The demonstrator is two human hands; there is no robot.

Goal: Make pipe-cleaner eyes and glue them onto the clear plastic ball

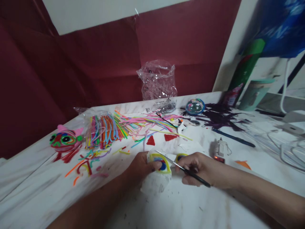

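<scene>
My left hand [140,165] pinches a white paper piece [156,183] bearing a yellow, green and blue eye-shaped patch [163,164]. In my right hand [196,168] a thin pair of scissors [183,168] with black handles is gripped, its blades pointing left onto the top of the patch. A second, similar eye patch [180,156] lies just behind the right hand. Both hands hover low over the white table [178,206].
Colourful pipe cleaners [124,125] lie heaped in a plastic bag and spread out at centre-left. A pipe-cleaner cat face [65,140], two red triangles [170,137], a glue gun [220,149], a blue pen [233,137], a clear bag [157,81] and a round blue dish [194,106] also lie about.
</scene>
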